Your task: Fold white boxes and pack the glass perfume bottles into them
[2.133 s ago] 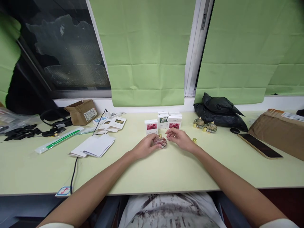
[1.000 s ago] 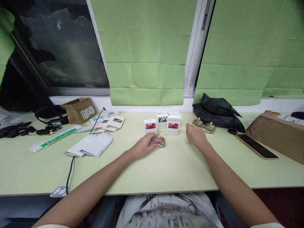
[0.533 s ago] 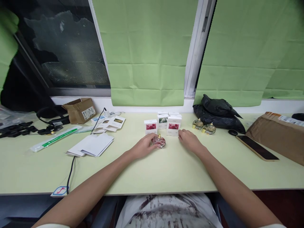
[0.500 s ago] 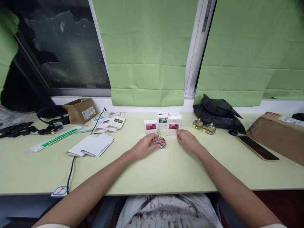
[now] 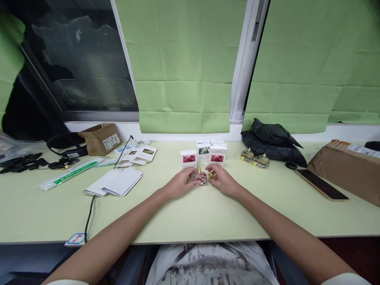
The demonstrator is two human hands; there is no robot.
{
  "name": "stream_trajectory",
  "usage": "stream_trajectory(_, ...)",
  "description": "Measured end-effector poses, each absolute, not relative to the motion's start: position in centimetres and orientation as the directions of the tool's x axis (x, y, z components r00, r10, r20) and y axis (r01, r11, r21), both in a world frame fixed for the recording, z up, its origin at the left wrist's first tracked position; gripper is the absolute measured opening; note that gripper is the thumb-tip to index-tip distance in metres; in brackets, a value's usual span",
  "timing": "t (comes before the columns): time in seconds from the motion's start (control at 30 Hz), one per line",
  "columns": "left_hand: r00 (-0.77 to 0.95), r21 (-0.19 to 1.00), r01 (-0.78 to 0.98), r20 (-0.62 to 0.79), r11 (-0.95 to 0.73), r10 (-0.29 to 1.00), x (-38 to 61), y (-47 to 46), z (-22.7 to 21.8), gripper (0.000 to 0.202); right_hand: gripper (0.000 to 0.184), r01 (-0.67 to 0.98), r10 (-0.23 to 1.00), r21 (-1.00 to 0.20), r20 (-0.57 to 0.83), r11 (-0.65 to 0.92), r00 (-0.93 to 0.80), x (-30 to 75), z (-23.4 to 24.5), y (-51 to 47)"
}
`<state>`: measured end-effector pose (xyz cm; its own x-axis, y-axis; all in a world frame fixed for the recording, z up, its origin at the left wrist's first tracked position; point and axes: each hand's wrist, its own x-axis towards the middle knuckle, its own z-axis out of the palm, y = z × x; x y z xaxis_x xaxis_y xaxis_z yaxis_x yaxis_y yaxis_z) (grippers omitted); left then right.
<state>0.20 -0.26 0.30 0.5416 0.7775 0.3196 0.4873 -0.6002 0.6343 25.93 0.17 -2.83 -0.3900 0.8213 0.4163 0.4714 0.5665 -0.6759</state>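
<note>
A left hand (image 5: 179,183) clasps the left side of a round pink bottle (image 5: 200,178) midway along a table (image 5: 204,217), probably smooth, breakable glass best gripped by its flanks; just right, a right hand (image 5: 223,181) pinches a gold cap (image 5: 210,175), likely light, best held by its sides.

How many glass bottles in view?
3: pink bottle in the left hand; second bottle in front of the black bag; third bottle right of that. Any inside the white boxes would be hidden.
</note>
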Motion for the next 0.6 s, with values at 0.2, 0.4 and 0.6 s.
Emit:
stream_trajectory(0.2,0.552,0.611,0.501,0.319,-0.613,0.770,0.1,-0.1,0.2,0.039,0.033,0.334,0.891,-0.837,0.341,0.433,-0.300,25.8,-3.3,0.8)
stream_trajectory(0.4,0.550,0.619,0.491,0.325,-0.613,0.769,0.1,-0.1,0.0,0.039,0.025,0.339,0.903,-0.838,0.380,0.428,-0.200,25.4,-2.3,0.2)
stream_trajectory(0.6,0.551,0.642,0.472,0.320,-0.604,0.771,0.1,-0.3,0.1,0.039,0.024,0.329,0.780,-0.714,0.607,0.618,-0.151,24.8,-0.9,-0.9)
